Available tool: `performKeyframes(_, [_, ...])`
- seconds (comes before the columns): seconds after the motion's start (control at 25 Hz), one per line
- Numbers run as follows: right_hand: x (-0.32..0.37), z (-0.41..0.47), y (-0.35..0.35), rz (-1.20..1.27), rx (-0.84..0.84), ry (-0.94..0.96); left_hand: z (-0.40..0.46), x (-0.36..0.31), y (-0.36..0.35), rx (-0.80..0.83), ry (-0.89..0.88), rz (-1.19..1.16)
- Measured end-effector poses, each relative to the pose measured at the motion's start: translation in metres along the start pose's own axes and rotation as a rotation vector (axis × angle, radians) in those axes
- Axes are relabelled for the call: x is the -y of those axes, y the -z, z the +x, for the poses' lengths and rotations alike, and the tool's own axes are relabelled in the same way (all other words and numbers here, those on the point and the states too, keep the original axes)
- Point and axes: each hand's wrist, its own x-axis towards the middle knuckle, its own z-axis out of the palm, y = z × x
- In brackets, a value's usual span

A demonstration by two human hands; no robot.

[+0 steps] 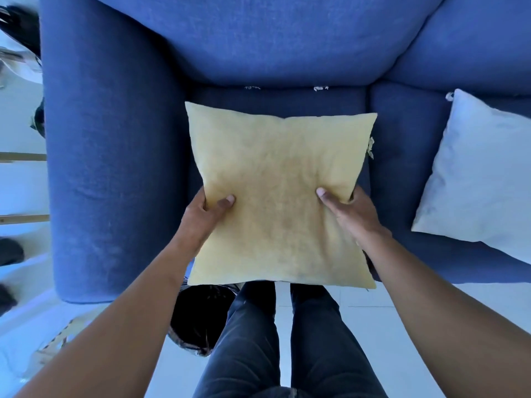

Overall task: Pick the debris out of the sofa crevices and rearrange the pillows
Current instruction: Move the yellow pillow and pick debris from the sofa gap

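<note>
Holding a yellow pillow [280,196] flat over the left seat of a blue sofa [115,168], the person grips it at both lower side edges. The left hand [205,215] has its thumb on the top face and its fingers curled under the left edge; the right hand [349,209] does the same at the right edge, thumb pressed into the cloth. Both grips are clamped on the pillow.

The pillow covers most of the seat cushion beneath it, so the surface there and the side crevices are largely hidden. Behind its far edge, the crevice between seat and backrest is exposed, and two small pale scraps of debris lie in it: one toward the left [252,87], one toward the right [320,88]. A further pale scrap [371,147] shows at the pillow's right edge, over the gap between the two seat cushions; whether it sits in the gap or clings to the pillow cannot be told.

A white pillow [482,179] lies on the neighbouring seat to the right, apart from the yellow one. The wide armrest [112,196] borders the seat on the left. On the pale floor [431,300] in front of the sofa, beside the person's legs [287,340] in dark jeans, stands a black bag [201,317] with an open mouth, partly hidden by the left forearm.
</note>
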Motion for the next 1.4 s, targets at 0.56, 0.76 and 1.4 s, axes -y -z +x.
performKeyframes(0.56, [0.111,0.063,-0.004,-0.372,-0.192,0.475,0.083,-0.123,-0.051,-0.298,-0.456,0.469])
performKeyframes(0.76, [0.130,0.143,-0.021,-0.517,-0.146,0.530,0.188,-0.147,-0.083,-0.319,-0.323,0.678])
performKeyframes(1.4, [0.099,0.293,-0.055,-0.576,-0.264,0.415,0.349,-0.129,-0.126,-0.675,-0.013,0.268])
